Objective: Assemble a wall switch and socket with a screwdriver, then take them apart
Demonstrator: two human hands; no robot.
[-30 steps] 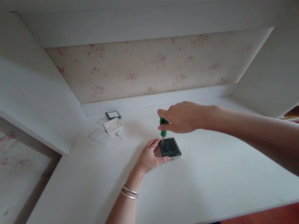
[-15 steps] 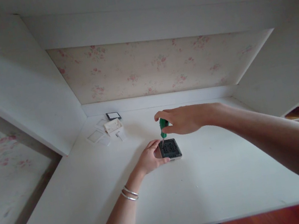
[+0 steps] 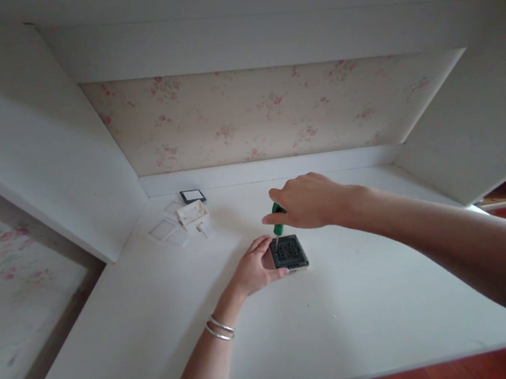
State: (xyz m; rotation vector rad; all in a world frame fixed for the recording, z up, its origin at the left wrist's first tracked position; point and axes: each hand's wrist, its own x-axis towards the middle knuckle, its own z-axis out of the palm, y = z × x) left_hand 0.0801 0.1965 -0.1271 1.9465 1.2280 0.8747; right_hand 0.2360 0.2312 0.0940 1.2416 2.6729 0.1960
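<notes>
A square black socket-like module with a pale base lies on the white desk. My left hand grips it from the left, with the thumb along its front edge and the fingers at its back left corner. Above it, my right hand is closed around the green handle of a screwdriver. The screwdriver stands nearly upright, and its metal shaft reaches down to the left part of the module. The exact spot the tip touches is too small to make out.
At the back left of the desk lie a white plastic box, a dark-framed plate, several thin clear frames and a small white piece. A low ledge and side panels bound the desk.
My right hand has turned about the screwdriver handle, its knuckles raised and thumb pushed further left. My left hand and the module have stayed in place.
</notes>
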